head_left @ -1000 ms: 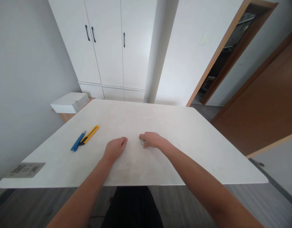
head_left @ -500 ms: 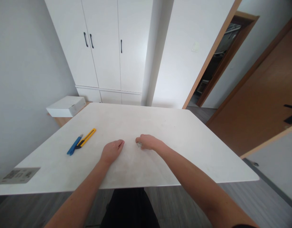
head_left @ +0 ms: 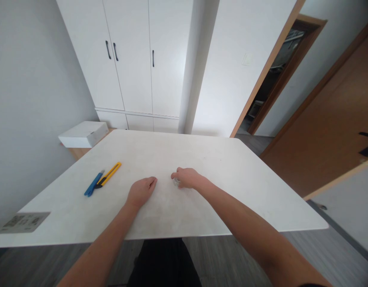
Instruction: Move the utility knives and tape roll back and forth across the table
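Note:
My left hand (head_left: 141, 190) rests on the white table (head_left: 160, 149), its fingers curled in and pressed together. Nothing shows between the thumb and fingers. To the right of it, my right hand (head_left: 187, 177) is closed round a small clear round object (head_left: 176, 182), low at the tabletop. The fingers cover much of that object, and I cannot tell its exact kind. A gap of bare tabletop lies between the two hands.
On the left of the table lie a yellow and black utility knife (head_left: 111, 173) and a blue tool (head_left: 94, 183), touching each other. A printed label (head_left: 25, 222) is at the near left corner. A white box (head_left: 83, 134) stands beyond the table's left edge.
My right hand has shifted very slightly, and a little more of the clear object shows under its fingers. My left hand stays in place.

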Action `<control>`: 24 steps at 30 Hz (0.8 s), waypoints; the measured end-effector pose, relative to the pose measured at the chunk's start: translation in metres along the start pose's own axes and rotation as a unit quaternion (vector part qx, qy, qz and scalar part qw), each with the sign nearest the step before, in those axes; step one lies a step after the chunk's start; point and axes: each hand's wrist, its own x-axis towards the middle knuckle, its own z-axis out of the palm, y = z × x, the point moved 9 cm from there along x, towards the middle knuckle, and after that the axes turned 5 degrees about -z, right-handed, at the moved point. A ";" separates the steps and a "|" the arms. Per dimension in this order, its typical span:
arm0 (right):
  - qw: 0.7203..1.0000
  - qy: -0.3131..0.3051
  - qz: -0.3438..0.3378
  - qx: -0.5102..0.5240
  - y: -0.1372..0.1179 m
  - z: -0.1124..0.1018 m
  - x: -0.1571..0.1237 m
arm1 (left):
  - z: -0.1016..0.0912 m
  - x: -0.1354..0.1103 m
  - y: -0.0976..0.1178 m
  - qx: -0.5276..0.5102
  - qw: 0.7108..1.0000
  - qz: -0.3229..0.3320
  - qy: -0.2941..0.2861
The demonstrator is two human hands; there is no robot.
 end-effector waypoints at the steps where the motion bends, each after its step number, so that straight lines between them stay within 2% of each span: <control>1: 1.000 0.009 -0.004 -0.007 -0.001 0.001 0.001 | 0.000 0.000 0.000 0.001 1.000 0.000 0.000; 6: 0.999 0.025 -0.027 -0.014 -0.004 0.005 0.003 | 0.000 0.000 0.000 -0.003 1.000 0.004 0.000; 16: 1.000 -0.017 -0.004 -0.007 -0.008 -0.001 -0.002 | 0.000 0.001 0.001 -0.002 1.000 0.001 -0.011; 24: 1.000 0.008 0.002 -0.012 -0.005 0.008 0.003 | 0.000 0.001 0.001 0.001 1.000 0.000 -0.010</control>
